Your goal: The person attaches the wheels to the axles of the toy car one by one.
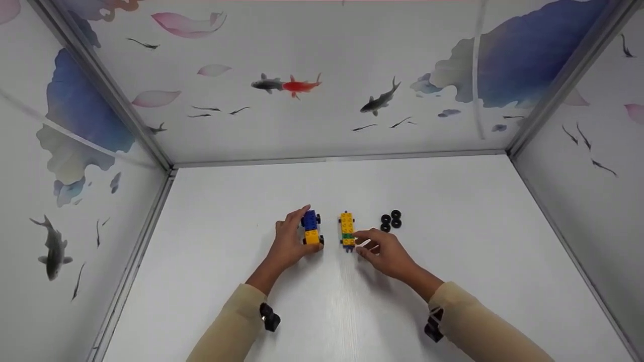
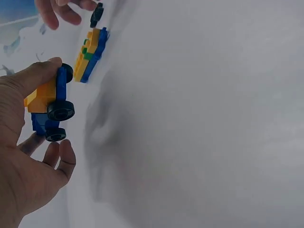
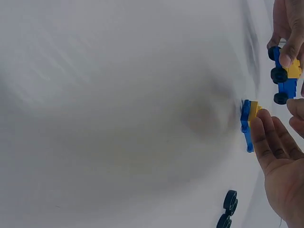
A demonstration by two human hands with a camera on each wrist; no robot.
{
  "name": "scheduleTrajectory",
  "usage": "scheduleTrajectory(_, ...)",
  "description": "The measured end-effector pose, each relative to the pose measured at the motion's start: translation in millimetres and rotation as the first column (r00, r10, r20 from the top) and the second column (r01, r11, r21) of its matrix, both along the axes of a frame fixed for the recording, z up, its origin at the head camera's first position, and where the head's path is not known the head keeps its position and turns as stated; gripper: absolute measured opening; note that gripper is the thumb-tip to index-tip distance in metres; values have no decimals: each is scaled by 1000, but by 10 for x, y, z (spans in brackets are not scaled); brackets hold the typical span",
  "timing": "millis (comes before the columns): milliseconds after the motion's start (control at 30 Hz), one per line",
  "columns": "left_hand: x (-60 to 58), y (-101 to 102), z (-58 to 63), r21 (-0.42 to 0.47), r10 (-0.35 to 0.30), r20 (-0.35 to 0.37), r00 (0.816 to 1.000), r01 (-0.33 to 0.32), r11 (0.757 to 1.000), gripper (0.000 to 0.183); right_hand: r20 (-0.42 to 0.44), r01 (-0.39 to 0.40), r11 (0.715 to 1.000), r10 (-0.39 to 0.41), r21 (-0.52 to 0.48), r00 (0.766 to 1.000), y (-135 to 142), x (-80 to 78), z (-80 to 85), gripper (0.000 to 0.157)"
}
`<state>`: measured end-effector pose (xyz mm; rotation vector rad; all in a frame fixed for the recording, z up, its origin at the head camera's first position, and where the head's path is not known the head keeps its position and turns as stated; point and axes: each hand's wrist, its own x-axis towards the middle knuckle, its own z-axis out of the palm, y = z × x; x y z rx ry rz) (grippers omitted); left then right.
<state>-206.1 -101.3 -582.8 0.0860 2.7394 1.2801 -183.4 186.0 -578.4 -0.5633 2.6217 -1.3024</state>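
Note:
My left hand (image 1: 289,240) grips a small toy car (image 1: 311,229) of blue and yellow bricks with black wheels, thumb at its near end and a fingertip at the far end. In the left wrist view this car (image 2: 45,102) is tilted, its wheels facing the camera's side. Just right of it lies a second brick car body (image 1: 347,229), yellow and green on a blue base, with no wheels seen on it. Beside its right edge is my right hand (image 1: 387,254), fingers extended and relaxed; whether the fingertips touch the body I cannot tell.
Several loose black wheels (image 1: 391,220) lie together on the white table (image 1: 226,211), right of the car body. Printed panels with fish and petals, such as the back wall (image 1: 312,130), stand along the table's back, left and right sides.

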Motion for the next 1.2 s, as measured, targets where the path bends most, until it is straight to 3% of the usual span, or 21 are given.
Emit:
scheduleTrajectory(267,-48,-271,-92,-73,-22,-24,999,20,997,95,-14,8,1000,-8,7,1000,103,-8,-12,37)
scheduleTrajectory(600,-53,-338,-109,-127,-59,-49,997,52,990,81,-48,22,993,-16,119,999,-17,-88,1,36)
scheduleTrajectory(733,-65,-325,-67,-134,-55,-14,998,53,989,81,-88,6,966,18,259,996,-93,-118,17,48)
scheduleTrajectory(967,-97,-315,18,-192,-88,-22,996,83,978,68,-135,-77,889,153,451,979,-162,-180,38,57)
scheduleTrajectory(1067,-95,-323,9,-228,-93,-39,995,82,970,63,-115,-114,858,196,500,974,-173,-196,16,58)
scheduleTrajectory(1200,-100,-331,-20,-245,-97,-59,994,80,966,60,-73,-132,842,199,523,977,-175,-209,-11,58)
